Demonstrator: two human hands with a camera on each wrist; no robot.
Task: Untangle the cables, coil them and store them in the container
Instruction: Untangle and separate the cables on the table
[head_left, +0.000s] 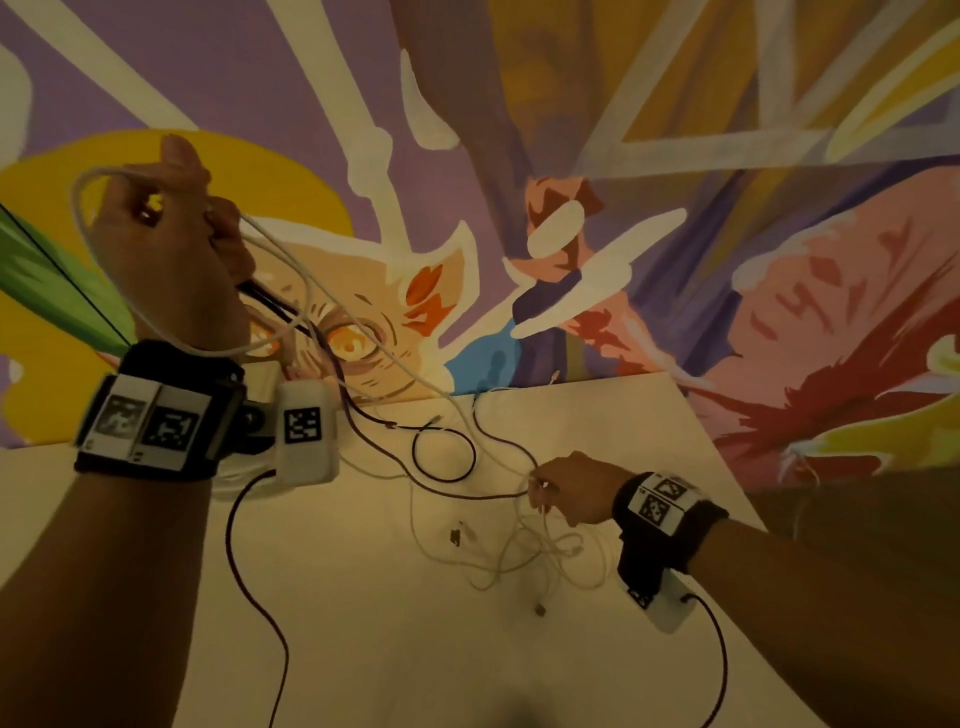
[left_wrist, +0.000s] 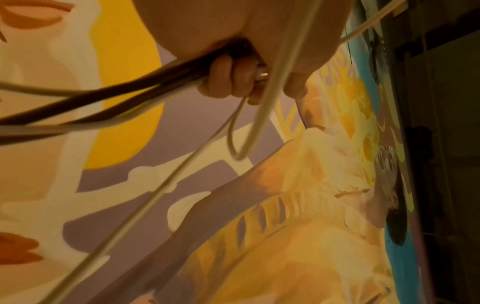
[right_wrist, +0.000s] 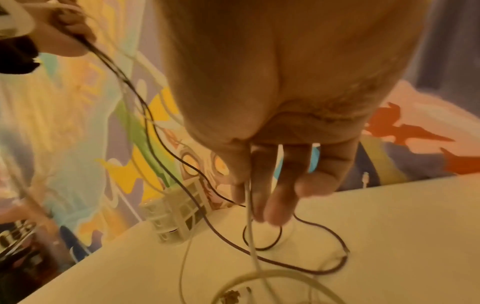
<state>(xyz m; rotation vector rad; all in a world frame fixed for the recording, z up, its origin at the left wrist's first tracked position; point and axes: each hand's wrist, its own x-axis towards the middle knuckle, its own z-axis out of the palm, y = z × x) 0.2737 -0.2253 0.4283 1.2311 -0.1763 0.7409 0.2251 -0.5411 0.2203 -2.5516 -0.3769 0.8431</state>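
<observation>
Several thin white cables (head_left: 524, 545) lie tangled in loose loops on the table, crossed by dark cables (head_left: 441, 467). Strands of both colours are drawn up off the table into a raised bundle. A white slotted container (right_wrist: 176, 214) stands at the table's far edge.

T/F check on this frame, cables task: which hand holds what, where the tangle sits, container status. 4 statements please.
1. The left hand is raised and grips both white and dark cables. True.
2. The right hand is flat on the table, holding nothing. False: it pinches a white cable just above the table.
3. A loose white tangle lies on the table beside the right hand. True.
4. All cables are coiled inside the container. False: they are still spread out, uncoiled.
</observation>
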